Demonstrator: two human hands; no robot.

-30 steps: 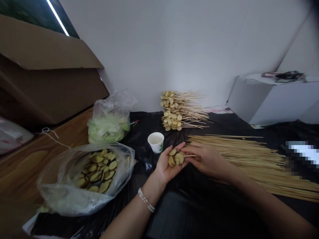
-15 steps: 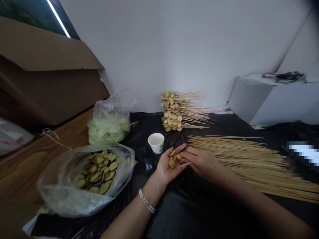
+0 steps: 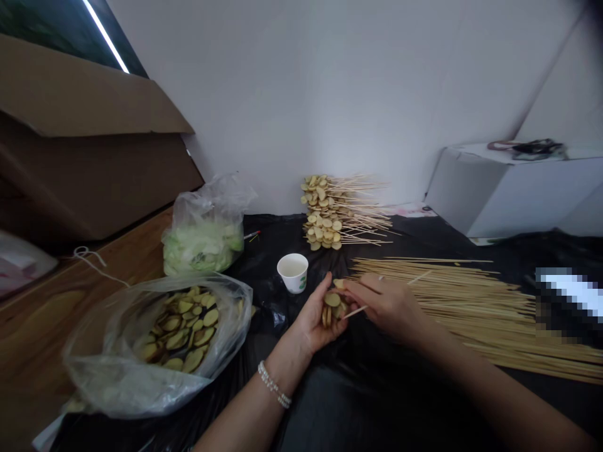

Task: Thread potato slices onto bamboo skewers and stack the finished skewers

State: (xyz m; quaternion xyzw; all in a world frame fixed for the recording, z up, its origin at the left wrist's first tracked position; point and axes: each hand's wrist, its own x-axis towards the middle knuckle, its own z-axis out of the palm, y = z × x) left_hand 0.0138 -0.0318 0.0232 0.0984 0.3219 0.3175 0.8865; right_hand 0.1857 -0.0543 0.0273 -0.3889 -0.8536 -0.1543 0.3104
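My left hand (image 3: 316, 317), palm up with a bead bracelet at the wrist, cups a few yellow potato slices (image 3: 331, 301). My right hand (image 3: 386, 303) pinches a thin bamboo skewer (image 3: 354, 311) whose tip points into the slices; the skewer's far end sticks out past my knuckles. Both hands hover just above the black plastic sheet (image 3: 339, 383), close to a white paper cup (image 3: 293, 272).
A clear bag of potato slices (image 3: 160, 336) lies at the left, a bag of green leaves (image 3: 202, 242) behind it. Finished skewers (image 3: 336, 210) are stacked by the wall. Loose bamboo skewers (image 3: 480, 307) spread on the right. A cardboard box (image 3: 89, 150) and white box (image 3: 513, 188) flank the area.
My right hand has tilted the skewer from level to slanting and pushed its tip into the slices. My left hand has curled closer around them. The view shifted slightly.
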